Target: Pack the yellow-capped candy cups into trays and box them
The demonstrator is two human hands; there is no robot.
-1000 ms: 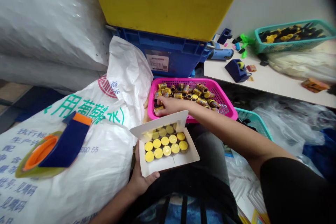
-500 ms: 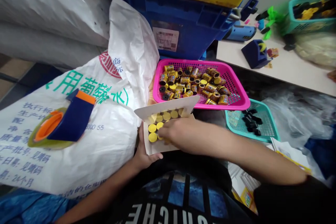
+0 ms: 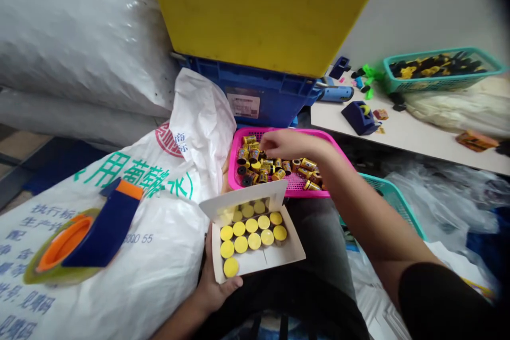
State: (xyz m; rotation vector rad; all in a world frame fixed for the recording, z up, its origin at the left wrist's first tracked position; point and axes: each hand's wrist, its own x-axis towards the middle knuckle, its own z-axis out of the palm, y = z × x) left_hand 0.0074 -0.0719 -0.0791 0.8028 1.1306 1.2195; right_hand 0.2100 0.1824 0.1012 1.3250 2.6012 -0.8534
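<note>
My left hand (image 3: 213, 284) grips the left side of an open white cardboard box (image 3: 285, 259), its thumb over the front edge. Inside stand rows of small cylinders with yellow round tops (image 3: 254, 240); part of the front row is bare cardboard. The box's lid (image 3: 247, 199) is raised at the back. Over a pink plastic basket (image 3: 343, 154), my right hand (image 3: 287, 143) reaches in with curled fingers among small yellow-and-brown printed cylinders (image 3: 279, 174), some with black ends. What its fingertips hold, if anything, is hidden.
A tape dispenser (image 3: 105, 228) lies on a white woven sack (image 3: 159, 255) at left. Behind the basket stand a blue crate (image 3: 271, 106) and a yellow one (image 3: 255, 10). A shelf (image 3: 422, 133) at right carries a teal basket (image 3: 442, 82); another teal basket (image 3: 402, 210) sits below.
My right hand has left the box and moved up into the pink basket. More of the yellow tops now show. The view has tilted up; my left hand still holds the box.
</note>
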